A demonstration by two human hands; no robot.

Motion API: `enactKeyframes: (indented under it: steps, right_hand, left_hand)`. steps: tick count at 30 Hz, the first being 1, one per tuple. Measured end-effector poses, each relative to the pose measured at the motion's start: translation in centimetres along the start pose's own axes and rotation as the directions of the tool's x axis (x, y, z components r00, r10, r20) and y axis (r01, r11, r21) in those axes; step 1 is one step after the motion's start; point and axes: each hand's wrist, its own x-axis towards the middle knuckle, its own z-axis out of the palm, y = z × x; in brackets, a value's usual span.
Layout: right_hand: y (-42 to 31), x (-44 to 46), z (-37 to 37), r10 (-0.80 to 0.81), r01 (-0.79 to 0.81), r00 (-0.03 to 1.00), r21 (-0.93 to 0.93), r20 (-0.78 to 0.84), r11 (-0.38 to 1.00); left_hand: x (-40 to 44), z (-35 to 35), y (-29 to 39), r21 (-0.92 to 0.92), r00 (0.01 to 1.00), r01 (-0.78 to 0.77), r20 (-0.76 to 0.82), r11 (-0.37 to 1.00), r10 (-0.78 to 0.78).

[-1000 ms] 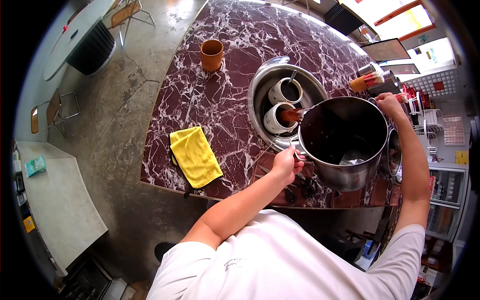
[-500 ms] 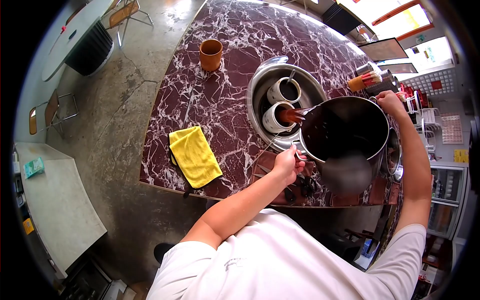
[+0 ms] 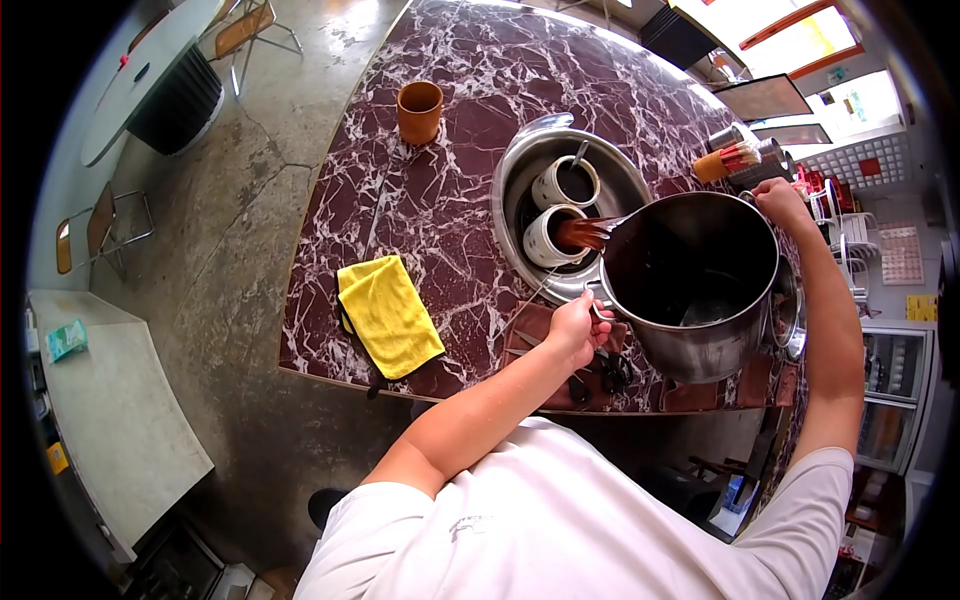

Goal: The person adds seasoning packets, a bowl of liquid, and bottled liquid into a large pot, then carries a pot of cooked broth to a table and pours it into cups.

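A large steel stockpot (image 3: 706,350) is tilted over a metal basin (image 3: 628,160). Reddish-brown liquid (image 3: 585,234) streams off its rim into the nearer white canister (image 3: 541,240). Beside that stands a second white canister (image 3: 550,187), holding dark liquid and a metal handle (image 3: 580,153). My left hand (image 3: 577,333) is closed around the pot's near side handle. On the far side, my right hand (image 3: 781,203) is closed at the other handle, mostly hidden by the fingers. The liquid level inside the receiving canister is hard to make out.
A yellow cloth (image 3: 391,316) lies left on the marbled table (image 3: 460,60), with a brown cup (image 3: 419,112) farther back. Scissors (image 3: 612,371) lie under my left forearm's side of the pot. A brown holder of sticks (image 3: 712,165) stands at the right.
The pour continues, and both hands keep their hold on the pot. A hazy patch over the pot's lower side has vanished, so its steel wall shows clearly.
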Motion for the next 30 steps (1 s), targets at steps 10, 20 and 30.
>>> enactKeyframes:
  steps: [10,20,30]
  right_hand:
    - [-1.0,-0.5,-0.5,0.007,-0.008,1.000,-0.036,-0.019,0.999]
    - [2.7,-0.4,1.3,0.016,-0.016,1.000,0.018,-0.005,1.000]
    - [10.7,-11.1,8.4,0.292,-0.097,0.926,0.593,-0.241,0.799]
  left_hand:
    - [0.0,0.0,0.3,0.003,1.000,0.013,0.009,1.000,-0.013]
    - [0.0,-0.4,1.9,0.047,1.000,0.001,0.016,0.999,-0.002]
    - [-2.4,2.3,5.5,0.435,0.935,-0.354,0.161,0.828,0.316]
